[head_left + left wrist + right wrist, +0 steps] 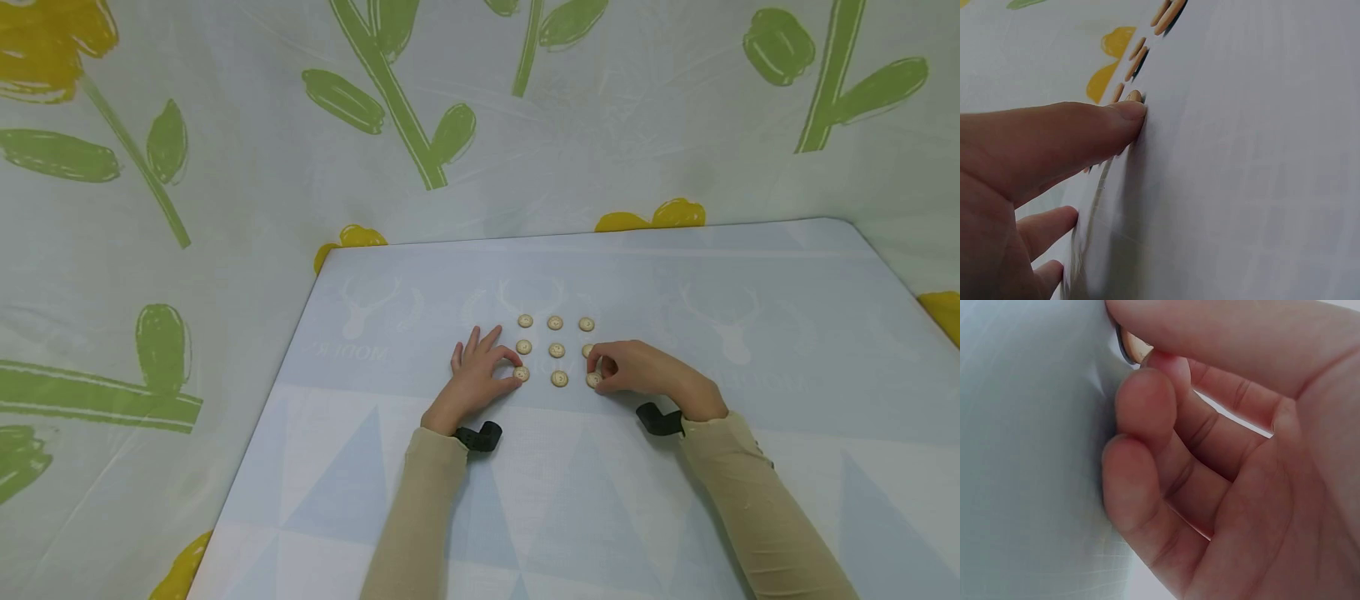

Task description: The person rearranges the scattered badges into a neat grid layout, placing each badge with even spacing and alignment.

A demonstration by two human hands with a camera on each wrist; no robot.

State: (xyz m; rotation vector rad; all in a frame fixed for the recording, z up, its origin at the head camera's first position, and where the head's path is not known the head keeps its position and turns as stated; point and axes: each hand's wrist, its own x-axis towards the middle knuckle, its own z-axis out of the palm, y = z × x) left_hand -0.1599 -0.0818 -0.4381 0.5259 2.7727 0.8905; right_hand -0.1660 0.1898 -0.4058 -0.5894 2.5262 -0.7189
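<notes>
Small round wooden discs with dark marks lie on the table in three rows of three. My left hand (474, 377) pinches the near-left disc (521, 374) between thumb and index finger, its other fingers spread out. At the opposite corner, my right hand (647, 368) holds the near-right disc (593, 380) with thumb and fingertips. Between them lies the near-middle disc (559, 378). The left wrist view shows a disc edge (1135, 95) at the thumb tip. In the right wrist view, the fingers are curled and a disc (1137, 349) is partly hidden behind the thumb.
The table (570, 517) has a pale blue cover with triangles and deer heads. Behind it hangs a white cloth (247, 100) printed with green stems and yellow flowers. A black wrist camera (482, 437) sits on the left wrist, another black camera (658, 419) on the right.
</notes>
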